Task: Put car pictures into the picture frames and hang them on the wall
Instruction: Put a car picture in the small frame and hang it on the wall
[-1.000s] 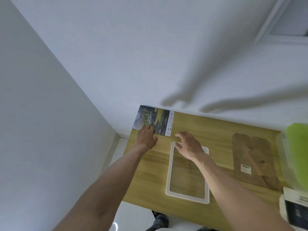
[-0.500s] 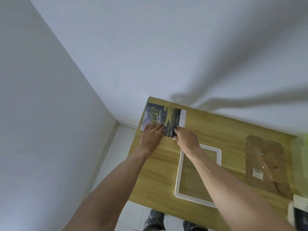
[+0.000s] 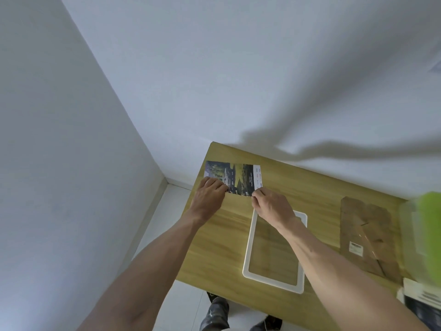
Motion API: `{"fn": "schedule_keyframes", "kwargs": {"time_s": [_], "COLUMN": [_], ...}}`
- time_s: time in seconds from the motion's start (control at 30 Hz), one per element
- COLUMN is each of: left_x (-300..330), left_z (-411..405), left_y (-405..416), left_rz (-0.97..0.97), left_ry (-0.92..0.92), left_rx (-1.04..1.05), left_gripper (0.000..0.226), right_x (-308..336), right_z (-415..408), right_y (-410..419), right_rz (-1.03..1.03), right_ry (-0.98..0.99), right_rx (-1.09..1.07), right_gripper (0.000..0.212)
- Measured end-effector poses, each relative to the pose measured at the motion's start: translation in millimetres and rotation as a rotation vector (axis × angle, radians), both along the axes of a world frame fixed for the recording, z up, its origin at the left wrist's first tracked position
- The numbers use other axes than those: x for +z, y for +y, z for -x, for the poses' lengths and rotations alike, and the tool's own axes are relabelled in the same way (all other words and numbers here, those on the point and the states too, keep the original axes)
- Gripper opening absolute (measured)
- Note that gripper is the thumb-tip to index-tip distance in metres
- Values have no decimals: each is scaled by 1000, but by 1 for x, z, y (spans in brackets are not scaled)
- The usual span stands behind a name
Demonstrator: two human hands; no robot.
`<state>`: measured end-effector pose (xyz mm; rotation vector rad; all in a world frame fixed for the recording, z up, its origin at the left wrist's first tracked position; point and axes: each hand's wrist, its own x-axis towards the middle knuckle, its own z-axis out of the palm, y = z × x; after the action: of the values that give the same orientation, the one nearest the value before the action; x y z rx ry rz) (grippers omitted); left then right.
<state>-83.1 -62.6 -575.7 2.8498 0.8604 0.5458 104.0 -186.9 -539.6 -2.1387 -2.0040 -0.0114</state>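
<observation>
A car picture (image 3: 235,176) with a dark landscape print and a white strip at its right end lies at the far left corner of the wooden table (image 3: 219,240). My left hand (image 3: 208,195) holds its near left edge, fingers curled over the paper. My right hand (image 3: 272,206) pinches its near right corner. A white picture frame (image 3: 248,261), with the table showing through its opening, lies flat nearer to me; my right wrist crosses its far end.
A brown backing board (image 3: 365,235) with a small white label lies to the right of the frame. A blurred green-and-clear container (image 3: 429,232) stands at the right edge, printed papers (image 3: 422,299) below it. White walls meet behind the table. Shoes (image 3: 216,311) show on the floor.
My right hand left the frame's far end and moved left to the picture's near right corner. My left hand stayed on the picture. The camera view shifted, so the table sits further right.
</observation>
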Motion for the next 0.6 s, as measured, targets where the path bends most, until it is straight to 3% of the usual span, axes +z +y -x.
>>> {"fn": "schedule_keyframes", "kwargs": {"time_s": [0.23,0.5,0.6], "left_x": [46,115,131], "left_z": [-20,-20,-30], "left_y": [-37,-79,-107], "left_rz": [28,563,725], "left_ry": [-181,-363,-426], "left_rx": [-18,317,353], "left_gripper": [9,67,65], "right_x": [34,80,94], "right_z": [4,-23,-31], "right_y": [-21,-86,-119], "right_rz": [-196,-312,-308], "right_ry": [76,454,754], "right_rx": [17,-128,-319], "right_gripper": [22,16,14]}}
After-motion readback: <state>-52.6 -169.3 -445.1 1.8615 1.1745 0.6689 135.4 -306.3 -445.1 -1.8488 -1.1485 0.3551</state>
